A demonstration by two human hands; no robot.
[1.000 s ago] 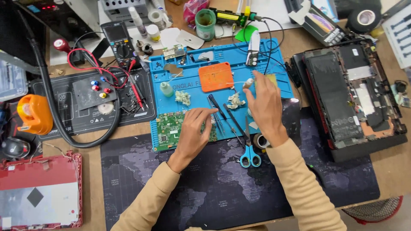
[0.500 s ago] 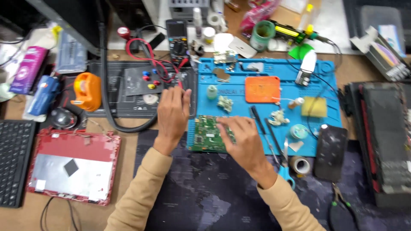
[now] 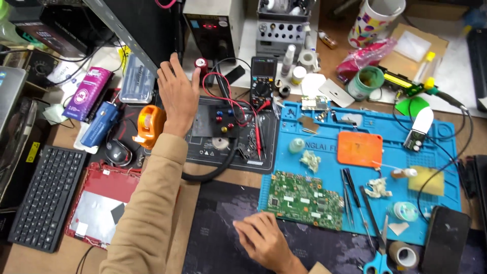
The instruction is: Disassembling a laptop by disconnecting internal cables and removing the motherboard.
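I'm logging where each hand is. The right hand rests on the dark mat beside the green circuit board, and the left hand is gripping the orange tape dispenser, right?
Not quite. In the head view the left hand is raised open above the bench, fingers spread, holding nothing; the orange tape dispenser sits beside its wrist. The right hand does rest on the dark mat beside the green circuit board.

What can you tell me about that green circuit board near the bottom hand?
The green circuit board is a bare rectangular board studded with small chips, silver parts and connectors. It lies flat, slightly tilted, on the lower left corner of the blue work mat, its lower edge reaching over the mat's edge. The right hand rests just below it, apparently not touching.
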